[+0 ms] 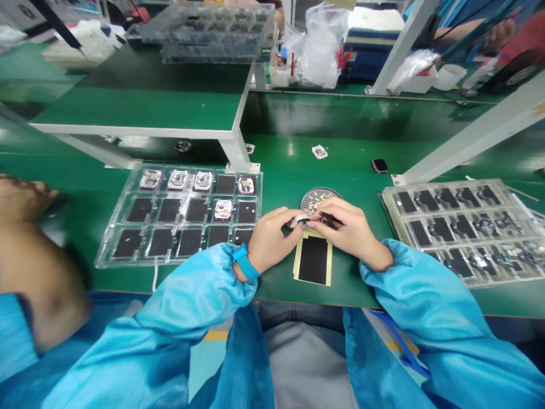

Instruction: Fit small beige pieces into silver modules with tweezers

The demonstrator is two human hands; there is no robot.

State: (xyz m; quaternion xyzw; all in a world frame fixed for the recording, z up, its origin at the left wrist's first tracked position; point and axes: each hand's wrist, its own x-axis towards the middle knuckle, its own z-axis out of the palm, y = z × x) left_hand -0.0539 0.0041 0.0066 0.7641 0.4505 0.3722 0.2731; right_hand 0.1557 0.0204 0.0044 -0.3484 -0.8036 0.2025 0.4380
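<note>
The left hand (272, 238) is bent round, with its thumb and first finger pinching a small whitish part (300, 220). The right hand (351, 230) comes in from the other side, fingers nearly closed, and holds a dark piece (330, 220) against that part. Both hands are just past the black pad (314, 260) with the yellow edge. The part may be a watch case, but the fingers hide too much to be sure.

A round dish (305, 201) is a bit farther past the pad, with lots of tiny pale bits (318, 197) in it. To the left of the pad is a clear tray (140, 263). It has four watch cases (203, 180) in its far row and one in its middle row. To the right of the pad is another tray (390, 218), with dark parts (464, 226) in its boxes.
</note>
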